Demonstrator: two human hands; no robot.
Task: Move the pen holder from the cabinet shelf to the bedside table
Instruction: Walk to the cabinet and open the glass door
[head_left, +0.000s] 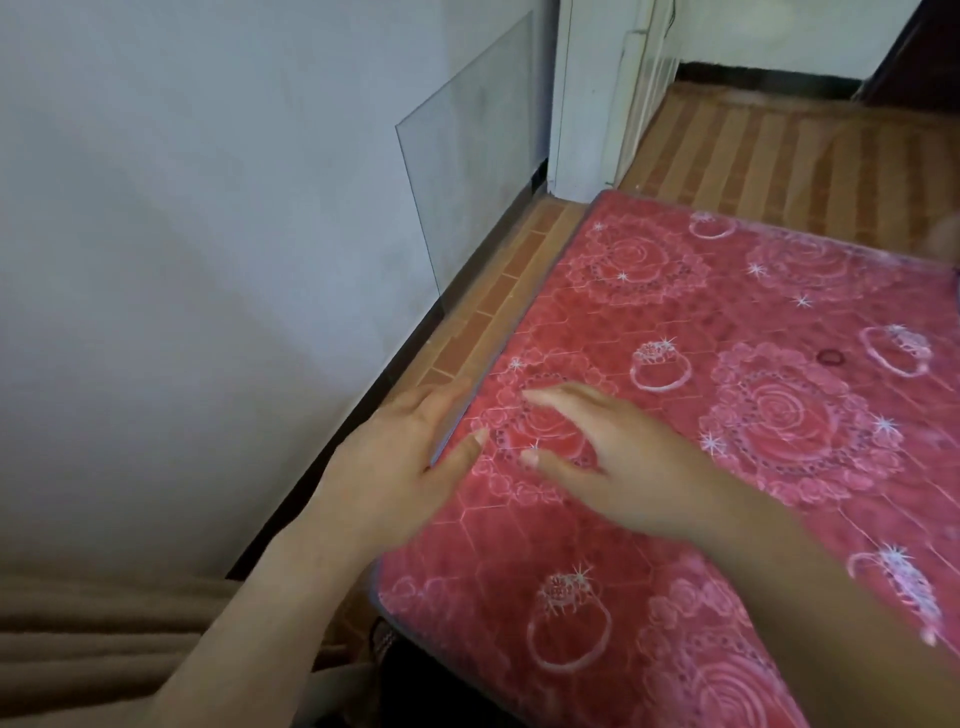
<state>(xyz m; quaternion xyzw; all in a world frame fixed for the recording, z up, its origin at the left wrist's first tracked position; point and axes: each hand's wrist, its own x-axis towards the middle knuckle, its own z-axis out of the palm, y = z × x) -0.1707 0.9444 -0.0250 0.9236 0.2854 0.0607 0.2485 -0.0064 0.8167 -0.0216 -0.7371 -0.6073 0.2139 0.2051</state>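
No pen holder, cabinet shelf or bedside table shows in the head view. My left hand (400, 457) reaches forward with fingers spread, over the left edge of a red mattress (727, 338) printed with pale roses and rings. My right hand (613, 457) hovers just above the mattress surface beside it, fingers apart, thumb pointing left. Both hands hold nothing. Motion blur softens both hands.
A grey-white wall (182, 234) fills the left side, with a clear glass pane (467, 156) leaning against it. A strip of brown tiled floor (498, 301) runs between wall and mattress. A white door frame (592, 93) stands at the back. Beige fabric (93, 649) lies at the lower left.
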